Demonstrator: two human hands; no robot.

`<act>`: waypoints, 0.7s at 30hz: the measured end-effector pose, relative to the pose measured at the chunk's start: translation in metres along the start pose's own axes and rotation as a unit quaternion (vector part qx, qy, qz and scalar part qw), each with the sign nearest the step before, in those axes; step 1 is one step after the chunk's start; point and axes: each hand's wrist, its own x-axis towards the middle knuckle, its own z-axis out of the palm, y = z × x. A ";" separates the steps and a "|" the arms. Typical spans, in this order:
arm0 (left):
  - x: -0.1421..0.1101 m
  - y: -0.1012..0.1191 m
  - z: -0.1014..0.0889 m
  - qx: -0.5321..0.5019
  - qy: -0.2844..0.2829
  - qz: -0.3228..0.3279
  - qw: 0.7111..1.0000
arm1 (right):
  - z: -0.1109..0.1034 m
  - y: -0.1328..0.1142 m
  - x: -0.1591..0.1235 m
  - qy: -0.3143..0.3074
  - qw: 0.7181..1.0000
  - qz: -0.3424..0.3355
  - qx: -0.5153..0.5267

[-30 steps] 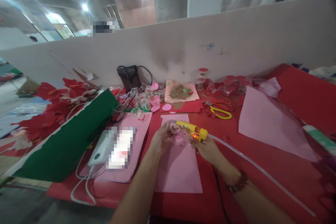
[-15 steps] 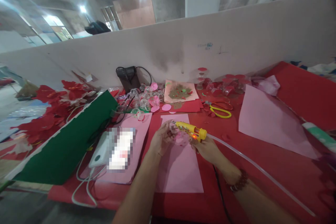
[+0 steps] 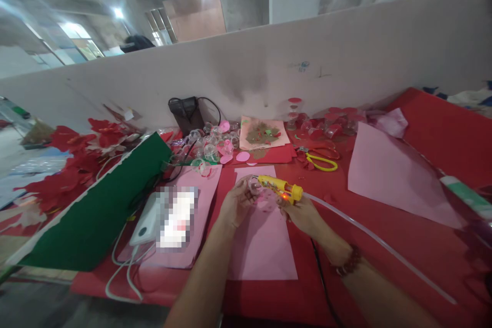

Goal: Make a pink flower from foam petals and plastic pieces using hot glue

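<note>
My right hand [image 3: 298,212] is closed round a yellow hot glue gun [image 3: 279,186] with a lit orange light. A long clear glue stick [image 3: 365,229] runs out of its back end to the right. The gun's nozzle points left, at a small clear plastic cup [image 3: 253,185] that my left hand [image 3: 236,202] grips by its side. Whether the nozzle touches the cup I cannot tell. Below both hands lies a pink sheet [image 3: 265,251], with pink round pieces [image 3: 266,200] partly hidden behind the gun.
Clear plastic cups [image 3: 210,152] and pink discs pile up at the back. Yellow-handled scissors [image 3: 322,162] lie right of them. A white power bank [image 3: 144,228] with cables and a green sheet [image 3: 100,210] are at left. Another pink sheet [image 3: 392,179] lies at right.
The glue gun and the cup have shifted very slightly against each other at the nozzle. Both hands keep nearly the same place and grip.
</note>
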 end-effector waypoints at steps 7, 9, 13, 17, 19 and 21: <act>0.001 0.000 -0.002 0.001 -0.011 0.003 1.000 | 0.001 0.001 0.000 0.000 1.000 -0.004 0.013; 0.000 0.001 -0.001 -0.001 -0.006 0.004 1.000 | 0.002 0.003 0.000 -0.003 1.000 -0.005 0.023; 0.000 0.001 -0.002 0.003 -0.015 -0.002 1.000 | 0.002 0.001 0.000 0.002 1.000 0.002 0.024; 0.000 0.000 -0.003 0.002 -0.016 -0.001 1.000 | 0.002 -0.003 0.000 0.006 0.999 -0.004 0.041; -0.001 0.001 -0.002 0.001 -0.015 0.002 1.000 | 0.002 -0.003 0.000 -0.001 0.999 -0.003 0.033; -0.002 0.001 -0.001 0.001 -0.015 0.005 1.000 | 0.002 0.000 0.000 -0.008 0.999 -0.002 0.032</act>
